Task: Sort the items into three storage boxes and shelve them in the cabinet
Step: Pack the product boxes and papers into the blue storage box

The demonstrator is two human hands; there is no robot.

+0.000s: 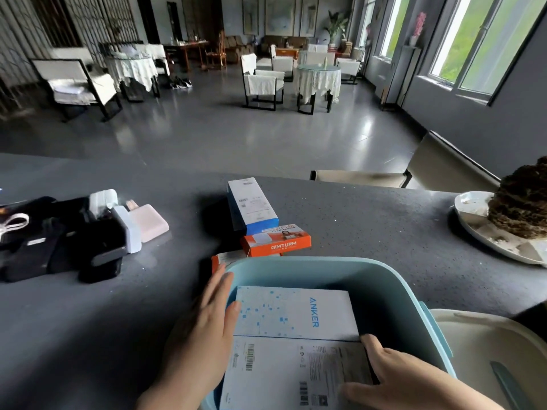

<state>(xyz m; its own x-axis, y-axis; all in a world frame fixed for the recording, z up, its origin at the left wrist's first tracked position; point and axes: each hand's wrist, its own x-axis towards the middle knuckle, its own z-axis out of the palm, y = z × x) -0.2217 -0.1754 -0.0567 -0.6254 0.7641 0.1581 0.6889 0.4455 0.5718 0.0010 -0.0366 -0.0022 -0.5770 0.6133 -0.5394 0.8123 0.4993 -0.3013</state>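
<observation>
Step in hand: seating the white Anker box [296, 312] inside the blue storage box [384, 288].
Left hand [207, 329] and right hand [408, 377], fingers extended, press its sides; next, likely fetch the orange box [276, 245] from the table [370, 226].

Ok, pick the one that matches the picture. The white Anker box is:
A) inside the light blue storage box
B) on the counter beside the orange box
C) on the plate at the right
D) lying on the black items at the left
A: the white Anker box sits within the walls of the light blue storage box, with the left hand and right hand on it.
</observation>
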